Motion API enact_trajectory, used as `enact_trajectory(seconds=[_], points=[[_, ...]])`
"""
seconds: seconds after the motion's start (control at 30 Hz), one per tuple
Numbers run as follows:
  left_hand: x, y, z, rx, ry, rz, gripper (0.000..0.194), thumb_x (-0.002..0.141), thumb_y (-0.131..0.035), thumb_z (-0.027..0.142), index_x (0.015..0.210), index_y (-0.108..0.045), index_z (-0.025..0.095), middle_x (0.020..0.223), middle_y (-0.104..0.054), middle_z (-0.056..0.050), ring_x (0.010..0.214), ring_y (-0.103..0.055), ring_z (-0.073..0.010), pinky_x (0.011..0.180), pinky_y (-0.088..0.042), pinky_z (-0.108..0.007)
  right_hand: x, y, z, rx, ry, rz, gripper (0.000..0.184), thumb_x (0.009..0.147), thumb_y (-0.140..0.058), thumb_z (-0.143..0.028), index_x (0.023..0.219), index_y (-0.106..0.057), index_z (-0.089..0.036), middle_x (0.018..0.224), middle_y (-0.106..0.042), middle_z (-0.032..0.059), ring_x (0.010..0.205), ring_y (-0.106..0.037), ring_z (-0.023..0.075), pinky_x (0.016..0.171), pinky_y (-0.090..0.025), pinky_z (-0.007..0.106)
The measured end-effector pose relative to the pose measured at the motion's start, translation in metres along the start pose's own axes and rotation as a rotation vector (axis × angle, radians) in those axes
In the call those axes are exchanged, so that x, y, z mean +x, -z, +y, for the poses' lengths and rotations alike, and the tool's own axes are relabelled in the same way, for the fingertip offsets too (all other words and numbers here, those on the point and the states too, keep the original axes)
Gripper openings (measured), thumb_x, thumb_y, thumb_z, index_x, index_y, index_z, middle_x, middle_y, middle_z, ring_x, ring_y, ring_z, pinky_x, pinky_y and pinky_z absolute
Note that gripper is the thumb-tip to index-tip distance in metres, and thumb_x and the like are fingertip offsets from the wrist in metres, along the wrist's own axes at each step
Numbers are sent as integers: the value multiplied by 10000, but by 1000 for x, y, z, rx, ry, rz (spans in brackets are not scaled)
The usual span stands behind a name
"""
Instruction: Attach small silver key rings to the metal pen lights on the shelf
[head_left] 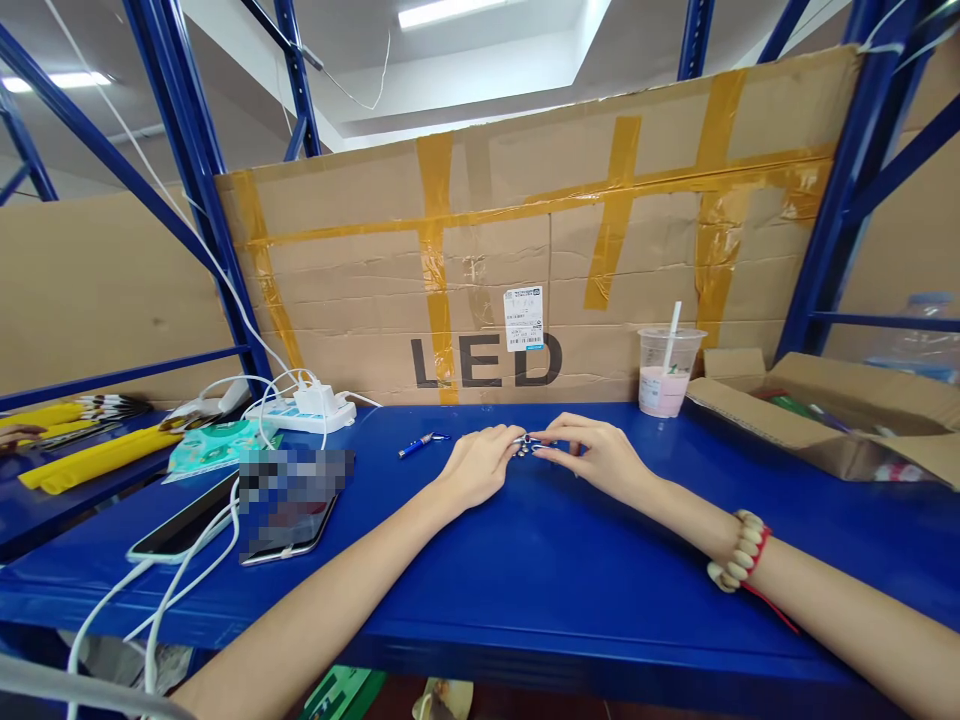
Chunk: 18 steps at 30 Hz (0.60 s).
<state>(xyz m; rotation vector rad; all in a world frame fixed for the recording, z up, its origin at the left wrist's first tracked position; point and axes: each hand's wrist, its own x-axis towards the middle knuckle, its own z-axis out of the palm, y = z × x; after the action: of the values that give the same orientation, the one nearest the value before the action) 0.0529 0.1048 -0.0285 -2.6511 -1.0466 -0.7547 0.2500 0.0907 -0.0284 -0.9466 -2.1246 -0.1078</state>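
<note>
Fingers of our left hand (474, 466) and right hand (600, 456) grasp a small, silvery, dark-marked object (524, 446) between them at the blue metal surface (525, 560). We judge this step as fine handling; the next move calls for steady support.

1. The single view looks out from the person's head, facing forward and tipped down onto the blue tabletop (585, 570), which fills the lower middle.
2. It sits within arm's length of the left hand (476, 465) and right hand (600, 455), both just below the frame's centre.
3. The cardboard panel (517, 255) crosses the middle farther off, nearly face-on; the ceiling (450, 80) shows along the top.
</note>
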Motion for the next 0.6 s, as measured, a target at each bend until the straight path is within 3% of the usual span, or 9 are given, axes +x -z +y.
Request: enact_trajectory(seconds=[0.3, 0.6], points=[[-2, 11, 5, -57, -73, -143, 271, 910, -256, 250, 1097, -449, 213, 1040, -563, -4, 909, -540, -142, 734, -424, -243, 0, 1, 0, -22, 15, 39, 245, 775, -528, -439, 790, -668, -238, 810, -603, -9, 499, -443, 42, 490, -351, 182], [-4, 12, 5, -103, -99, -151, 279, 904, -276, 224, 1126, -445, 208, 1061, -562, -11, 902, -548, -141, 754, -422, -240, -1, 1, 1, -12, 37, 41, 190, 776, -544, -390, 795, -666, -246, 806, -603, -14, 520, -457, 45, 497, -344, 173]])
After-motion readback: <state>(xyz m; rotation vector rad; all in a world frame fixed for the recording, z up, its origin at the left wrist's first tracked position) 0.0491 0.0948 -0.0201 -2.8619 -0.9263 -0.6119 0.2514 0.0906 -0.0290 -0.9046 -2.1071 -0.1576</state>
